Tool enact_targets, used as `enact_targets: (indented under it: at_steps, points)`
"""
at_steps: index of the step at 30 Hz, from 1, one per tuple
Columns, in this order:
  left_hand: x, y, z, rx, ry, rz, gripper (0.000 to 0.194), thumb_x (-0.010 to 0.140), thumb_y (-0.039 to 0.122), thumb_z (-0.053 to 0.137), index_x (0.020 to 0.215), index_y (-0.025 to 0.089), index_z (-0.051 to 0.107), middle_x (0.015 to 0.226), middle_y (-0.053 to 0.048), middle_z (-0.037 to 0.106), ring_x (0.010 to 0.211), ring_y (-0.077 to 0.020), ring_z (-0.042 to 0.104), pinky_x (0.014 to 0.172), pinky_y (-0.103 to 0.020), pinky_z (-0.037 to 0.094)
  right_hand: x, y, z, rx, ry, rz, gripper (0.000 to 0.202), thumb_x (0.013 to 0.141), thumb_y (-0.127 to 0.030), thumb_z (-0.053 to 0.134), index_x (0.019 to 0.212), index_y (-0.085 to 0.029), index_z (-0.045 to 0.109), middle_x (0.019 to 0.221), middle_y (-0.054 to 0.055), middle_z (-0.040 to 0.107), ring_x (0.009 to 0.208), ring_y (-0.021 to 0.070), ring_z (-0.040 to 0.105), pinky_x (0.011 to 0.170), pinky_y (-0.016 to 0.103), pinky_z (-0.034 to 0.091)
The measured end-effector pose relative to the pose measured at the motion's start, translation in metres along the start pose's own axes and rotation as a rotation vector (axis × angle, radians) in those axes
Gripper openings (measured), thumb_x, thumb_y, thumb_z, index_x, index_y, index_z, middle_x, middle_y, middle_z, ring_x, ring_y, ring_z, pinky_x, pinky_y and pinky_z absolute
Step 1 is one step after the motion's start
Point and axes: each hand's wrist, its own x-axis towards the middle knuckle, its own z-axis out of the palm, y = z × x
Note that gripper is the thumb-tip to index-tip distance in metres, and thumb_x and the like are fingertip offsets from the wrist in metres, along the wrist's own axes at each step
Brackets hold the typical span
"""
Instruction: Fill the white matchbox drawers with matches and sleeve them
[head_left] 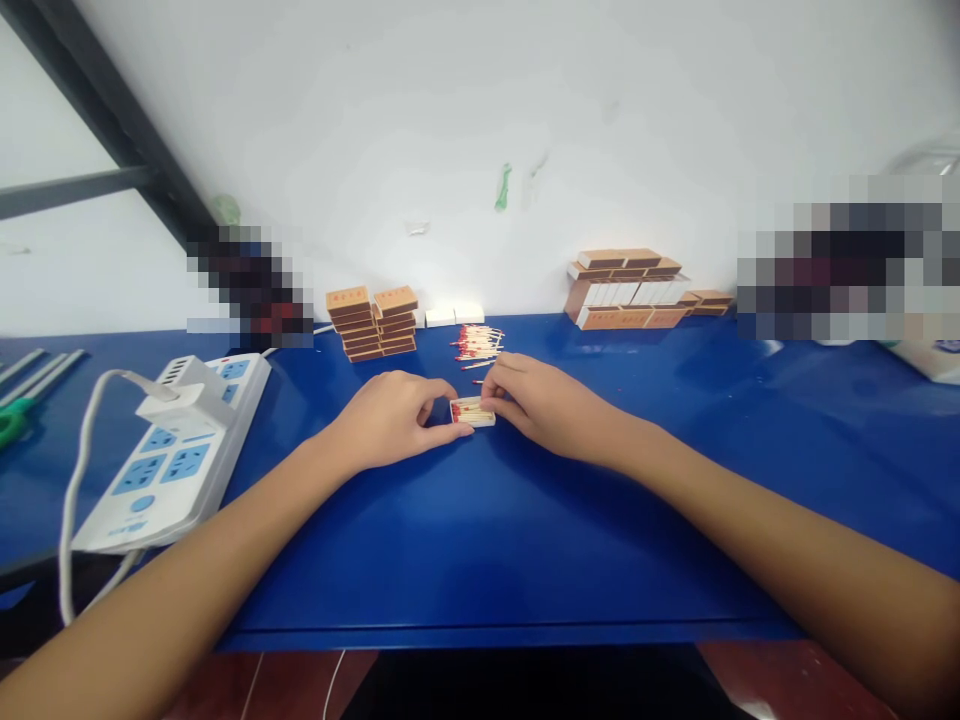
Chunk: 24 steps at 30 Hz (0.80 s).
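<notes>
A small white matchbox tray (474,420) with red-tipped matches in it lies on the blue table (480,560). My left hand (405,418) grips the tray's left end between thumb and forefinger. At its right end, the fingers of my right hand (529,398) are pinched together over the matches; whatever they hold is too small to make out. A loose pile of matches (478,343) lies just behind the tray, with a few single matches nearer to my right hand.
Stacked brown matchboxes (375,325) stand at the back left, beside white trays (454,317). More matchboxes (630,292) are piled at the back right. A power strip (180,450) with a white cable lies on the left. The wall (450,120) rises behind.
</notes>
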Motion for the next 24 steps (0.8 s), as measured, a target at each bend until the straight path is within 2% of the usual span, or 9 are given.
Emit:
enact_targets:
  at_steps: [6,9,12,17,20,24]
  points:
    - [0.000,0.000,0.000,0.005,-0.006,0.000,0.039,0.090,0.059,0.068,0.103,0.022,0.074,0.065,0.003,0.063,0.059,-0.0137,0.055,0.056,-0.027,0.031,0.001,-0.006,0.008,0.042,0.086,-0.005,0.012,0.102,-0.020,0.053,0.093,-0.018,0.060,0.098,0.007,0.061,0.093,0.0204,0.057,0.081,0.033,0.045]
    - [0.000,0.000,0.001,0.010,0.004,0.003,0.040,0.090,0.058,0.069,0.106,0.022,0.074,0.064,0.003,0.062,0.059,-0.0136,0.055,0.057,-0.027,0.031,0.003,0.003,0.007,0.044,0.158,-0.014,0.012,0.102,-0.021,0.054,0.092,-0.019,0.062,0.097,0.007,0.061,0.090,0.0197,0.059,0.079,0.033,0.046]
    - [-0.001,0.000,0.001,0.003,0.014,0.007,0.040,0.089,0.058,0.070,0.108,0.023,0.075,0.064,0.003,0.063,0.060,-0.0137,0.056,0.057,-0.026,0.032,0.006,0.021,0.005,-0.016,0.247,0.062,0.007,0.099,-0.024,0.060,0.096,-0.019,0.064,0.099,0.007,0.061,0.089,0.0208,0.059,0.081,0.035,0.047]
    - [0.000,0.000,0.001,0.003,0.013,-0.002,0.040,0.089,0.058,0.070,0.108,0.024,0.075,0.066,0.003,0.064,0.060,-0.0139,0.057,0.057,-0.026,0.032,0.011,0.043,0.007,-0.022,0.112,0.112,0.009,0.096,-0.024,0.064,0.088,-0.019,0.063,0.095,0.007,0.061,0.091,0.0230,0.059,0.084,0.037,0.047]
    - [0.000,0.000,0.001,0.015,0.019,-0.020,0.040,0.089,0.058,0.070,0.108,0.024,0.075,0.065,0.003,0.064,0.060,-0.0144,0.057,0.057,-0.027,0.031,0.012,0.040,0.004,-0.038,0.117,0.083,0.012,0.098,-0.022,0.060,0.086,-0.020,0.061,0.093,0.008,0.061,0.091,0.0236,0.057,0.084,0.038,0.046]
    - [0.000,0.001,0.002,0.051,0.044,-0.044,0.040,0.089,0.057,0.069,0.109,0.023,0.075,0.065,0.002,0.065,0.060,-0.0149,0.057,0.057,-0.027,0.030,0.009,0.020,-0.001,0.012,0.190,-0.005,0.012,0.100,-0.026,0.058,0.089,-0.020,0.059,0.095,0.007,0.061,0.093,0.0231,0.056,0.083,0.036,0.045]
